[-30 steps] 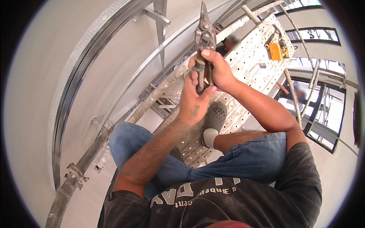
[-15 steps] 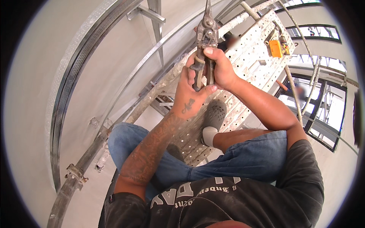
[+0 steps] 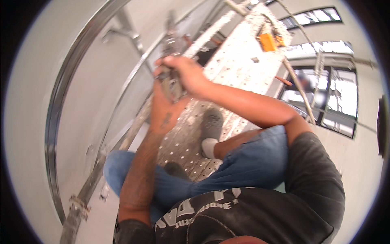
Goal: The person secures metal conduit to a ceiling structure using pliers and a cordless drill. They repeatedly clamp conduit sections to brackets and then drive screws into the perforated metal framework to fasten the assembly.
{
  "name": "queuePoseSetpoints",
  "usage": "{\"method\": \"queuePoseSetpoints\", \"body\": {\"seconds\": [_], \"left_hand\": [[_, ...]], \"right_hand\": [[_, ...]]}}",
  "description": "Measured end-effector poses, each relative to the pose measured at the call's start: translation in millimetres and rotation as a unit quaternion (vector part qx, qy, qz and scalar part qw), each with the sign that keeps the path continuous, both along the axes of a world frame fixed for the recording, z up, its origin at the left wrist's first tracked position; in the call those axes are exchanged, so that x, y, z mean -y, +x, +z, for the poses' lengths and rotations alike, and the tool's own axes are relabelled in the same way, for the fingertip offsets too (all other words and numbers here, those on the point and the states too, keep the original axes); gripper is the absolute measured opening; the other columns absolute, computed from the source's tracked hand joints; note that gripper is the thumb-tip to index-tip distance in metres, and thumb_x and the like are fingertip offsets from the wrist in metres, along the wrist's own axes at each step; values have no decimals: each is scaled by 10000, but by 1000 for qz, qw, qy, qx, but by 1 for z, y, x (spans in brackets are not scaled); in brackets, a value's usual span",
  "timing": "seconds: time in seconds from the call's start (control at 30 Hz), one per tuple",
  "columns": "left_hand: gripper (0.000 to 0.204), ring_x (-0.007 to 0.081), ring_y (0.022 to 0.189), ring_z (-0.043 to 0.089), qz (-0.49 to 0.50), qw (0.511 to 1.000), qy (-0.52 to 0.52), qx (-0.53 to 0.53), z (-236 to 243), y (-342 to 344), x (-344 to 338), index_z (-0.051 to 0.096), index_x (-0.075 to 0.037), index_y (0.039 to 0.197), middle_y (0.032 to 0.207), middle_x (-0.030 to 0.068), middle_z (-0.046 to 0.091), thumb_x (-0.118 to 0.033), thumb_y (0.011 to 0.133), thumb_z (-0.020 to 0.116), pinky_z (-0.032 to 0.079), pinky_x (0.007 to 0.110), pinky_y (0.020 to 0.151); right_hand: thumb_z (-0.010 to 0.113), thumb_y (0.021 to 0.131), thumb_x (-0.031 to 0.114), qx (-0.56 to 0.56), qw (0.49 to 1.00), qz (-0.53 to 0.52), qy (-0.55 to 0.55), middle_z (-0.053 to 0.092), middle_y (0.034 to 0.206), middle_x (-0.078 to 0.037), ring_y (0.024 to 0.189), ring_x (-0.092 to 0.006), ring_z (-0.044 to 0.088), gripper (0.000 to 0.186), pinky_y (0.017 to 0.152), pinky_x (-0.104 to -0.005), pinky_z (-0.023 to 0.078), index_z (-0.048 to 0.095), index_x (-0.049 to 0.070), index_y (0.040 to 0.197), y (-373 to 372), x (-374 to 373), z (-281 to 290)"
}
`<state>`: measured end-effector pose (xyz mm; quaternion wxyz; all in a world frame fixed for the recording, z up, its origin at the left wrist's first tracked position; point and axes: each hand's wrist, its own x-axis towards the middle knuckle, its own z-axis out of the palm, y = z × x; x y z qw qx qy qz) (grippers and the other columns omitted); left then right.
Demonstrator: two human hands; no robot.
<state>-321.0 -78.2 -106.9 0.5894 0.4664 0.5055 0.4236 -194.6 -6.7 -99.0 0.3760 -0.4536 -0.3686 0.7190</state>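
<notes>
A pair of metal snips, smeared by motion, points away from me near the metal framing at the left wall. My left hand is closed around the handles from below, its tattooed back toward me. Against the other side my right hand grips the snips, its thumb and fingers lying across the tool just behind the pivot. Part of the handles shows between the two palms. Whether the jaws are apart I cannot tell.
I squat on a perforated scaffold platform. A curved metal channel runs along the left wall beside a scaffold pipe. An orange tool or case lies at the platform's far end. Another person's arm shows near the window.
Both hands have shifted left with the snips, closer to the wall framing. My right hand now reaches further across the tool. The whole view has shifted a little.
</notes>
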Motion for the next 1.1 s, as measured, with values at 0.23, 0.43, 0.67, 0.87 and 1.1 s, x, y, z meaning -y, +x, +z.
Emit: {"method": "queuePoseSetpoints", "body": {"seconds": [0.23,0.43,0.67,0.87,1.1], "left_hand": [[654,192,1221,612,-2,998,-15,-64,-25,-6,5,399,29,1439,1319,153,579,-50,891,748,530,323,977],[723,292,1211,636,-4,988,45,-145,-13,-4,10,314,56,1489,1366,242,569,-99,917,729,522,390,992],[863,313,942,706,-23,983,0,-183,-16,-2,1,261,1,1563,1044,201,689,-138,858,740,543,392,832],[643,174,811,652,-51,996,-65,45,-44,21,-15,488,7,1395,957,81,677,-56,825,779,537,318,774],[451,204,863,696,-100,975,-152,126,-26,24,-6,528,45,1311,971,118,702,-137,943,715,573,369,765]], "right_hand": [[486,969,254,-66,992,-75,-76,700,955,-169,854,-267,691,240,809,-401,562,541,34,1048,-17,0,-3],[503,874,187,-43,994,-85,-50,621,777,-104,731,-231,631,171,682,-381,533,543,36,944,-19,-3,-10],[475,891,159,-96,991,-62,-66,665,876,-147,820,-244,654,209,792,-389,565,552,22,1028,-4,-9,-14],[482,934,190,12,997,77,5,690,1016,-166,964,-236,652,256,914,-388,536,547,-11,1078,28,-6,-11],[624,1026,363,248,950,69,179,683,1272,-126,1186,-218,628,427,1069,-376,465,674,33,1292,220,-43,-36]]}}
